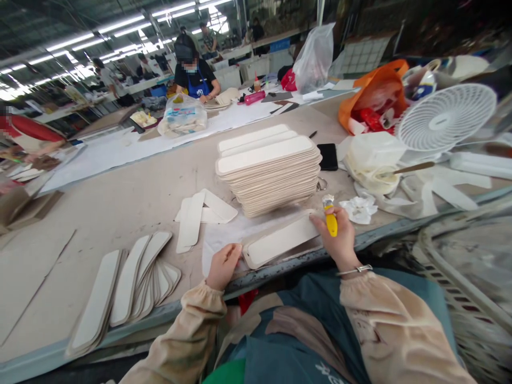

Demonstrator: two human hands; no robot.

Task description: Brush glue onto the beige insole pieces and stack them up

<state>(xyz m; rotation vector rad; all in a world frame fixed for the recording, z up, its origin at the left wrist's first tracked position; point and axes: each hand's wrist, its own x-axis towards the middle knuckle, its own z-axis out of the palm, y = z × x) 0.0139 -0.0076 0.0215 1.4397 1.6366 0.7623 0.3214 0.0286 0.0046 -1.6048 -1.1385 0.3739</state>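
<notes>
A long cream strip with rounded ends (280, 242) lies flat at the near edge of the work table (120, 202). My left hand (222, 265) is curled at the strip's left end, its fingertips pressing it down. My right hand (338, 237) rests at the strip's right end and is closed round a small yellow-handled brush (330, 218) whose tip points away from me. Just beyond the strip rises a tall stack of the same cream strips (269, 173).
Fanned-out strips (124, 285) lie at the near left, a few loose strips (200, 213) in the middle. A black phone (328, 156), a white glue tub with a stick (374, 162), a white fan (446, 117) and an orange bag (374, 93) stand at the right. Other people work at the far tables.
</notes>
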